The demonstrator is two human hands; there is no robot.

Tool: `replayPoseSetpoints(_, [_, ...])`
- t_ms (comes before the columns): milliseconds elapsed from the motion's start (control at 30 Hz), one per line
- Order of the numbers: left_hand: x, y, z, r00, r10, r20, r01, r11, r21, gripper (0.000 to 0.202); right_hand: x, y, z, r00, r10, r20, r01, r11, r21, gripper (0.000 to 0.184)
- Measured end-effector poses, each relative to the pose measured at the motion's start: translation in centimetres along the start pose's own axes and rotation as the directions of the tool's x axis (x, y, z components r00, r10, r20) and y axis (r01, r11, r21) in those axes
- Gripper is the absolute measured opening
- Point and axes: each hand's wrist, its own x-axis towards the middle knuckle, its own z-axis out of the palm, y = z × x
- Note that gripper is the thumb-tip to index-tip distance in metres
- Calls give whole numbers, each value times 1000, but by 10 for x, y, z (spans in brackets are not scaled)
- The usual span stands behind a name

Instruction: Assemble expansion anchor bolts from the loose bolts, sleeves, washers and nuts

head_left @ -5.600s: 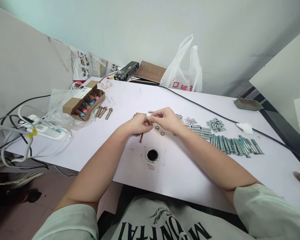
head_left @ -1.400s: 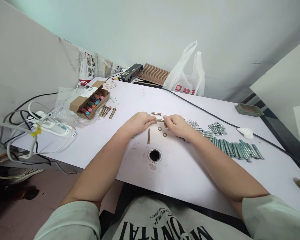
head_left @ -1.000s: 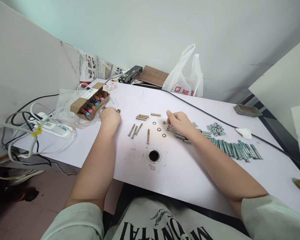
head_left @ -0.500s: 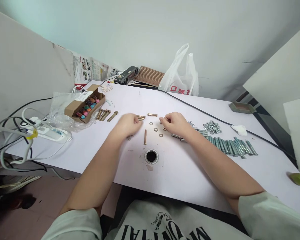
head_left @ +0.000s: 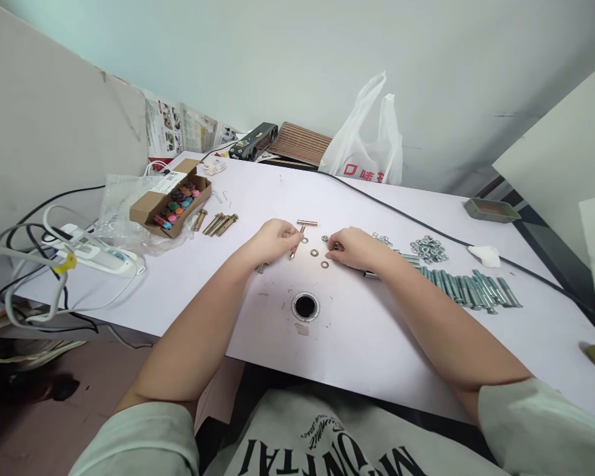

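A brass-coloured bolt (head_left: 293, 254) is pinched in the fingertips of my left hand (head_left: 277, 239), held tilted just above the table. My right hand (head_left: 354, 247) has its thumb and forefinger closed on a small nut (head_left: 336, 246), partly hidden by the fingers. Between the hands lie a few flat washers (head_left: 314, 252), and another nut (head_left: 324, 238) sits just left of my right fingertips. Behind my left hand, a brass-coloured rod-like piece (head_left: 307, 223) lies crosswise. Some metal parts (head_left: 262, 268) show partly under my left wrist.
To the right are rows of zinc-coloured bolts (head_left: 469, 291), a pile of nuts (head_left: 428, 248) and a tray (head_left: 492, 209). At left stand a cardboard box (head_left: 146, 210), several brass-coloured bolts (head_left: 221, 225) and a power strip (head_left: 99, 254). A round hole (head_left: 305, 307) opens in front.
My left hand has moved right and picked up the bolt that lay in front of the washers. My right fingers have come down and closed on one nut. The view has shifted slightly.
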Motion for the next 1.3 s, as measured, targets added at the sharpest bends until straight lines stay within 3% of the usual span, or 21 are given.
replayPoseSetpoints(100, [4,2,2,994,110,-11,-109,992,66,33,2,2,2,999,-45,-12,44,998,-54,18])
replayPoseSetpoints(233, [4,0,3,988,152,-8,-149,979,137,23,0,2,1,996,-78,-43,74,994,-78,20])
replayPoseSetpoints(500, [5,-7,7,969,197,151,-220,964,152,20,-2,-16,-2,981,-94,-171,137,955,263,11])
replayPoseSetpoints(600, [6,-8,7,964,207,165,-232,961,148,17,6,-24,8,990,-52,-130,95,931,353,16])
replayPoseSetpoints(733, [4,-7,1,977,215,17,-215,966,141,22,12,-24,17,999,2,-53,17,930,366,18])
replayPoseSetpoints(833, [5,-9,0,971,236,-28,-230,964,136,24,14,-22,16,1000,-14,-24,22,932,361,17])
replayPoseSetpoints(1100, [11,-11,5,964,264,25,-265,955,132,28,16,-26,15,1000,17,-8,-14,963,270,16])
replayPoseSetpoints(1300, [10,-15,4,962,267,58,-271,958,89,24,9,-28,3,998,47,32,-56,897,438,15])
